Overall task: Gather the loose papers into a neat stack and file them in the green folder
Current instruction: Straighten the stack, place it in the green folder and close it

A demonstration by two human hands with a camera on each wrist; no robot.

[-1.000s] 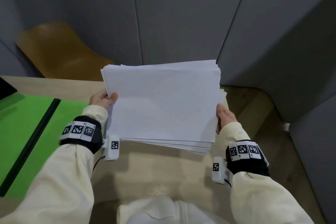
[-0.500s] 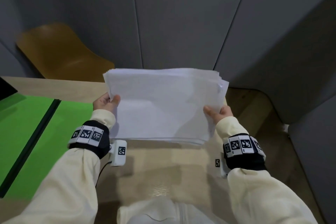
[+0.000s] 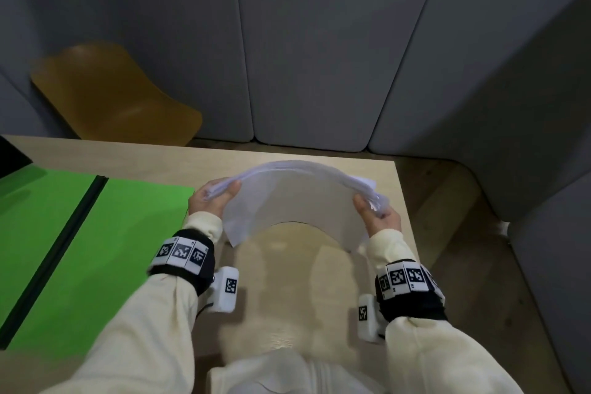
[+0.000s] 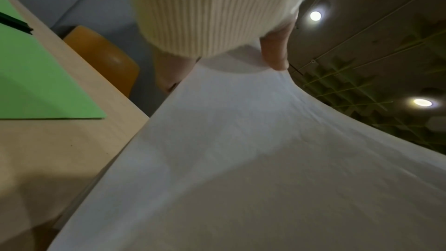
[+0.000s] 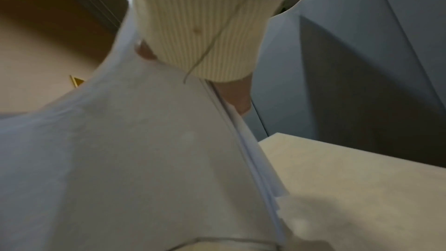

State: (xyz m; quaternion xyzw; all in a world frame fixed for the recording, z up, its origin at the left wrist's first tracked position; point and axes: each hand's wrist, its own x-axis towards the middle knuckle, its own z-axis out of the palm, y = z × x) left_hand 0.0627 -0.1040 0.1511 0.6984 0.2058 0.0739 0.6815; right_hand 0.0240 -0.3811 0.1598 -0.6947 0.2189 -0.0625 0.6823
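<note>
Left hand [image 3: 212, 198] and right hand [image 3: 379, 217] pinching opposite edges of the paper stack [image 3: 297, 198], arched upward, probably to square ragged sheets. Open green folder [image 3: 96, 233] waiting on the counter [image 3: 287, 281] at nine o'clock.

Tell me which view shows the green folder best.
The head view: the green folder lies open on the table, its dark spine visible. The left wrist view catches only one corner; the right wrist view shows none of it.

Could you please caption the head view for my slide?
Both hands, left hand and right hand, bow a paper stack beside the open green folder.
</note>
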